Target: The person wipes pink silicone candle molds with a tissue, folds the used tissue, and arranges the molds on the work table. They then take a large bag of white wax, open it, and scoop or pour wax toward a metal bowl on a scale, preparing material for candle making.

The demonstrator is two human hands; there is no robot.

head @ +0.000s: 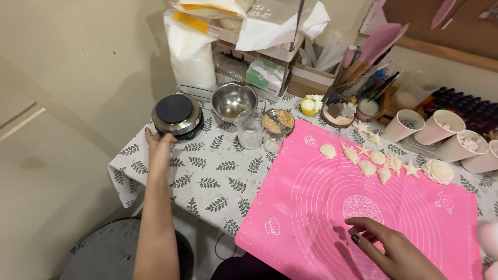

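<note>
Black and steel, the small electric hot plate [177,115] sits at upper left of the frame, near the table edge; the left hand [158,149] reaches it, fingers spread, touching its front rim and pinching nothing. If the plate is hot, that contact risks a burn; a shove could tip it off. The right hand [394,248] lies flat, empty, on the pink silicone mat [311,207], lower right.

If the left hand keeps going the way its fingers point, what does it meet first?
Most likely the small round hotplate: the left hand already reaches its near edge, fingers pointing up toward it.
</note>
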